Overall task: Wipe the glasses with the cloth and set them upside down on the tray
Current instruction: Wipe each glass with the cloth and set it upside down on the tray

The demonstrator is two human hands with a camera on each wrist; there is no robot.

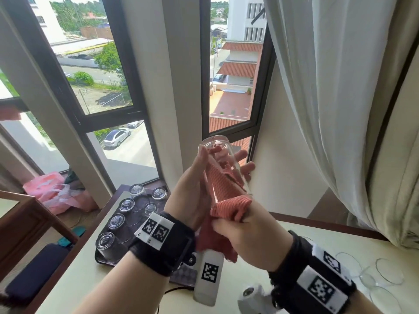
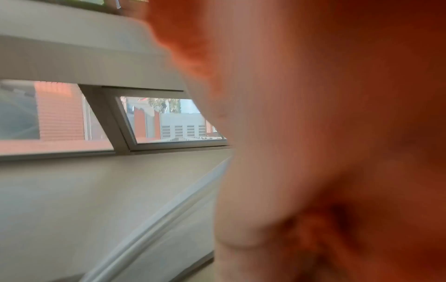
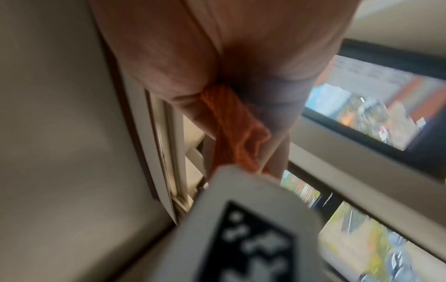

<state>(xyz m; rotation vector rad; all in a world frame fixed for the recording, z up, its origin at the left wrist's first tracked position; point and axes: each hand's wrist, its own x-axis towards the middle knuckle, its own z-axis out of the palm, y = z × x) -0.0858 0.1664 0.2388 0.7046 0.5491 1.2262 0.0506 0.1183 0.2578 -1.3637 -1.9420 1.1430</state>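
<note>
My left hand grips a tall clear glass, raised in front of the window with its base pointing up and away. A reddish-orange cloth is stuffed inside it and spills out of the mouth. My right hand pinches the cloth just below the mouth. A dark tray on the table at lower left carries several glasses standing upside down. In the left wrist view only a blurred palm and a bit of cloth show. The right wrist view has the cloth between my fingers.
More clear glasses stand on the pale table at lower right. A white curtain hangs at the right, close to the raised glass. Pink plastic bags lie on the floor at left beside wooden furniture.
</note>
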